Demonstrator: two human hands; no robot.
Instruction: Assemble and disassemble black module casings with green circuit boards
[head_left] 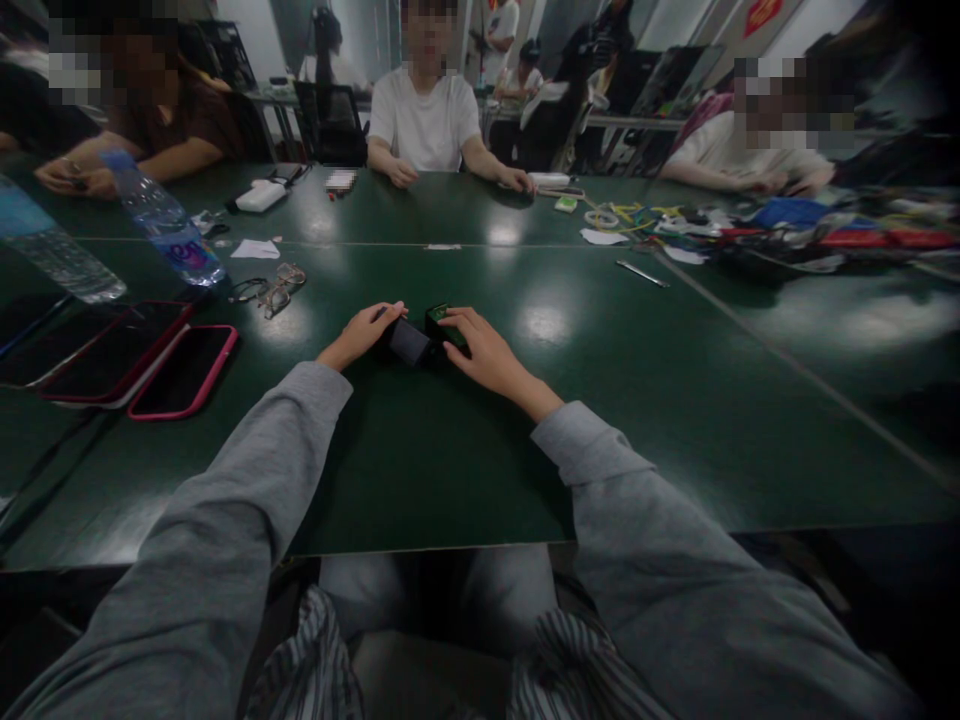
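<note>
Dim, muted light fills the scene; glare pools on the green tabletop [450, 470] at 12, 3 and 8 o'clock. The black device [410, 343] near centre loses detail in shadow. Distortion and smear soften the cables [847, 235] between 2 and 3 o'clock. The corner toward 2 o'clock darkens to black.

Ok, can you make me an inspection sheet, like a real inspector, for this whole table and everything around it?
Surface: dark green table, with shiny light patches.
Things at hand: a dark box with a greyish face, beside a black-and-green piece.
Clutter: plastic bottles, a pink-rimmed phone and glasses, all on the left.
Hands: left hand on the box, right hand on the piece; how firmly, can't tell.
Cables: tangled cables, far right.
Surroundings: people seated around; an office chair behind.
</note>
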